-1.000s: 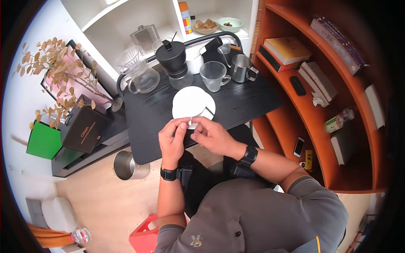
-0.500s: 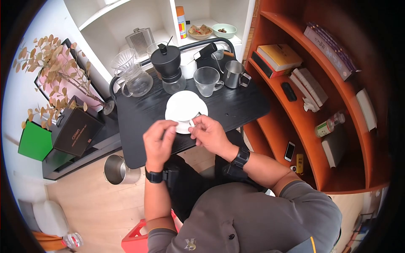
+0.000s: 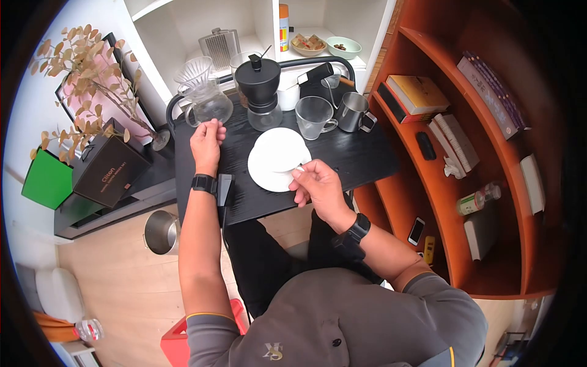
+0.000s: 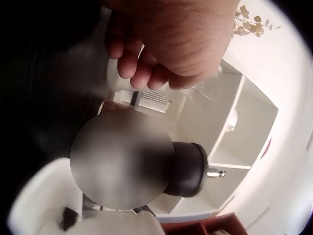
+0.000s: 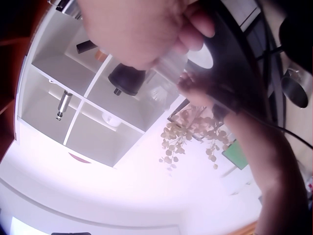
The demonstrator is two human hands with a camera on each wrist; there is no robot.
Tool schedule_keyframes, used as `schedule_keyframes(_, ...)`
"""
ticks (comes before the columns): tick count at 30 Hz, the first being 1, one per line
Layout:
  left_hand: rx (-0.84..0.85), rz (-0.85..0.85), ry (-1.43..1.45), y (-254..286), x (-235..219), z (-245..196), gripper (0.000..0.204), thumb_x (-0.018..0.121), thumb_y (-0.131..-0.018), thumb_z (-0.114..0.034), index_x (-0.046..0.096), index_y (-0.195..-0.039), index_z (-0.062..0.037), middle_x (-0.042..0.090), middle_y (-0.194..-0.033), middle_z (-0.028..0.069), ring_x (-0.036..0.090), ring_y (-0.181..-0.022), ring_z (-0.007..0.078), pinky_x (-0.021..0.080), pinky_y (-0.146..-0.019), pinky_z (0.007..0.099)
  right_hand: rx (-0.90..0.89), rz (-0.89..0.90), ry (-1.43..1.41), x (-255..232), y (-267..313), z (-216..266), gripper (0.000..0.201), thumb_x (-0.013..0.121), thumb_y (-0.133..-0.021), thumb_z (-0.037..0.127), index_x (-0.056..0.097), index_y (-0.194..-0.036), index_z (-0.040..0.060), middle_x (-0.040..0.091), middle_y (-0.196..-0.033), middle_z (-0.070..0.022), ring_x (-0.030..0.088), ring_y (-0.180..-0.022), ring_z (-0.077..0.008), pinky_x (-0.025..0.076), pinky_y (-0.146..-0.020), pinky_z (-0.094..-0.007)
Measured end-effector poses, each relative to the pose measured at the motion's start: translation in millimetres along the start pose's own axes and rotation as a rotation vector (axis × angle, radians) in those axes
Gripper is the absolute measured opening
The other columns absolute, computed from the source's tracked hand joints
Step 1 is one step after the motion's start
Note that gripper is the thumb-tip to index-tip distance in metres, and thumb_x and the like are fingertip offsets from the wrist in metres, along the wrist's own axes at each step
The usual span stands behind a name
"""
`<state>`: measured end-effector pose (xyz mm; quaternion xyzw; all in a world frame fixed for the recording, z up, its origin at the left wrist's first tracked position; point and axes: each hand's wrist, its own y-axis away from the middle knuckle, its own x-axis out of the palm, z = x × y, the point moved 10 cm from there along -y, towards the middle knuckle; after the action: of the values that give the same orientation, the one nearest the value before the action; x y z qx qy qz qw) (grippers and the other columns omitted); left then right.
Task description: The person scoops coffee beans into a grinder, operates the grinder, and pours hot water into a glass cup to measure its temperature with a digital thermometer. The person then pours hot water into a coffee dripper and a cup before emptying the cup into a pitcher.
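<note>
On the black table a white cup stands on a white saucer. My right hand pinches the cup's handle at its near right side. Over the table's left part is my left hand, its fingers loosely bent and nothing seen in them. Its fingertips are at the lower edge of the glass carafe, which carries a clear glass dripper. In the left wrist view the fingers of the left hand hang curled, near the black coffee grinder.
Behind the cup stand a black hand grinder, a glass mug and a steel pitcher. A black rail runs along the back of the table. A metal bin is on the floor at the left.
My left hand has left the cup and moved forward and left toward the carafe. My right hand stays at the cup's handle. The head view has shifted slightly.
</note>
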<state>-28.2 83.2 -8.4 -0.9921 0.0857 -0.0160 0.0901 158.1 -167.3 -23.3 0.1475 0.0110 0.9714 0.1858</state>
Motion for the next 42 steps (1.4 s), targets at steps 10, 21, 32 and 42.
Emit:
schedule_keyframes(10,0.052,0.046,0.019,3,5,7,0.022,0.062,-0.099,-0.023,0.070,-0.096,-0.0025,0.068,-0.080,0.0014,0.058,-0.069,0.0069,0.046,-0.063,0.0215,-0.049,-0.005,0.069,-7,0,9,0.015,0.064,-0.099,0.018,0.056,-0.094,0.0061,0.069,-0.078,-0.0099,0.062,-0.055,-0.0106,0.051,-0.046,-0.0226)
schedule_keyframes(21,0.046,0.054,0.033,3,6,11,0.019,0.064,-0.098,-0.021,0.070,-0.095,-0.0031,0.067,-0.079,0.0010,0.057,-0.068,0.0058,0.046,-0.063,0.0205,-0.053,-0.007,0.053,-8,3,12,0.017,0.062,-0.101,0.021,0.059,-0.097,0.0043,0.069,-0.081,-0.0078,0.062,-0.059,-0.0084,0.050,-0.049,-0.0213)
schedule_keyframes(32,0.054,0.080,0.058,1,7,13,0.018,0.064,-0.097,-0.019,0.070,-0.096,-0.0012,0.067,-0.080,0.0015,0.057,-0.069,0.0064,0.047,-0.064,0.0213,-0.174,0.054,0.035,-13,8,51,0.022,0.057,-0.103,0.024,0.059,-0.091,0.0061,0.062,-0.070,-0.0035,0.053,-0.053,-0.0070,0.044,-0.048,-0.0217)
schedule_keyframes(42,0.050,0.078,0.047,1,7,16,0.019,0.064,-0.097,-0.019,0.070,-0.096,-0.0012,0.068,-0.081,0.0014,0.058,-0.071,0.0064,0.048,-0.066,0.0215,-0.366,-0.094,0.162,-88,14,159,0.019,0.059,-0.101,0.023,0.059,-0.091,0.0067,0.060,-0.065,-0.0049,0.051,-0.049,-0.0098,0.041,-0.045,-0.0230)
